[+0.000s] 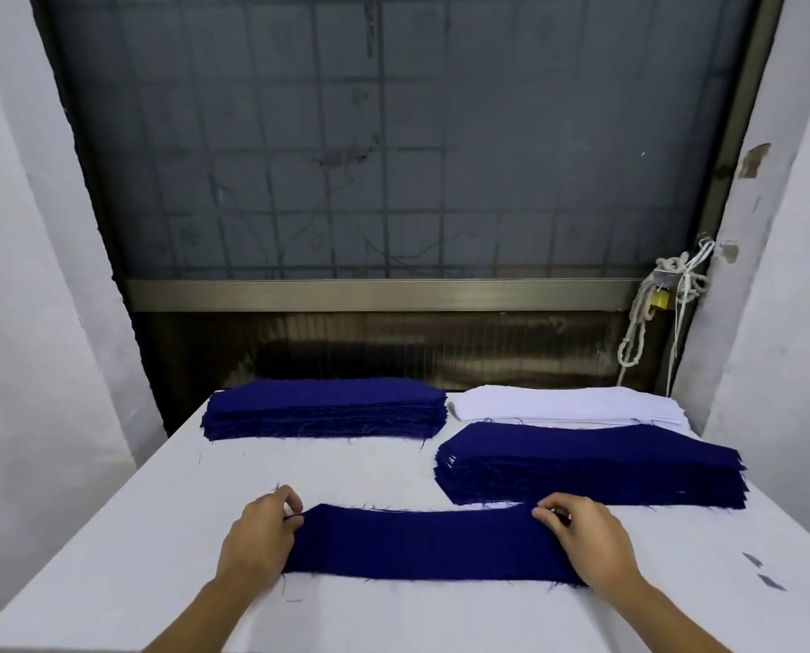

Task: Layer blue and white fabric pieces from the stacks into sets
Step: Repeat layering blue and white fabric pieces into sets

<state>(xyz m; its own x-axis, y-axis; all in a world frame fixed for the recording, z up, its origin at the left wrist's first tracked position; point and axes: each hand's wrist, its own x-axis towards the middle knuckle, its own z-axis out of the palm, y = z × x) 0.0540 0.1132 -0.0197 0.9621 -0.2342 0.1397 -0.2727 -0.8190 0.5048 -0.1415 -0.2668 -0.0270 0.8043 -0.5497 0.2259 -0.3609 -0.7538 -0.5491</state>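
Observation:
A long dark blue fabric piece (421, 544) lies flat on the white table (158, 511) near the front edge. My left hand (259, 534) pinches its left end, fingers curled at the upper corner. My right hand (586, 539) pinches its right end the same way. Behind it on the right stands a thick blue stack (591, 464). A second blue stack (323, 407) sits at the back left. A low white stack (567, 405) lies at the back right.
A dark window with a metal frame (384, 294) rises behind the table. A knotted white rope (648, 313) hangs at the back right corner. Two small dark fabric scraps (765, 577) lie on the table at the right. White walls flank both sides.

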